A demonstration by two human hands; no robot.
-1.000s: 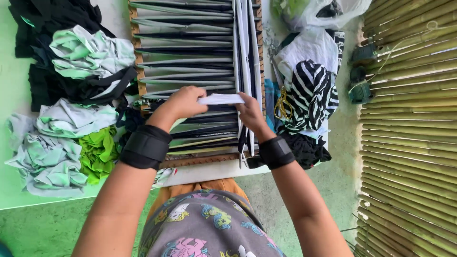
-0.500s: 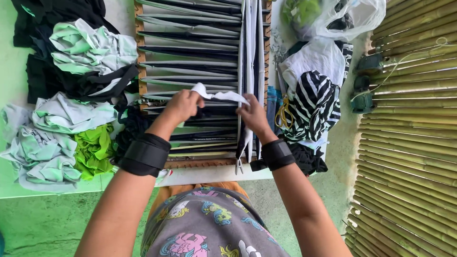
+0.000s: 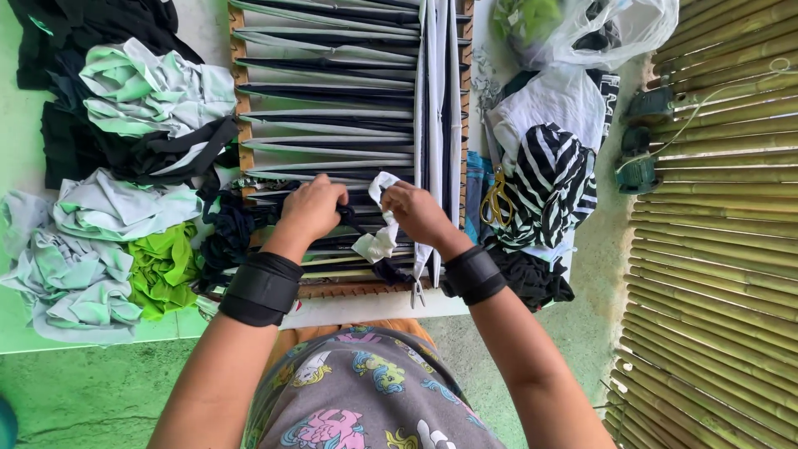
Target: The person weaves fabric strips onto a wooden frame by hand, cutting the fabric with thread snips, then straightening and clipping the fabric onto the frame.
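Both hands worked over a wooden loom frame (image 3: pixel 349 108) strung with dark and pale fabric strips on the bench (image 3: pixel 374 308). The left hand (image 3: pixel 314 208) was pinched shut on a dark strip (image 3: pixel 353 220), and the right hand (image 3: pixel 416 212) was clamped on a white strip (image 3: pixel 378 241) hanging just between them. A clear plastic bag (image 3: pixel 615 29) at the far corner held green and dark cloth scraps. Yellow-handled scissors (image 3: pixel 497 199) lay beside striped fabric (image 3: pixel 553 179).

- Your left hand (image 3: pixel 312 208) is curled into a loose fist, knuckles up, a black band on the wrist.
- Your right hand (image 3: pixel 418 214) is pinched shut, close beside the left, its wrist banded too.
- Both forearms reach forward, converging.
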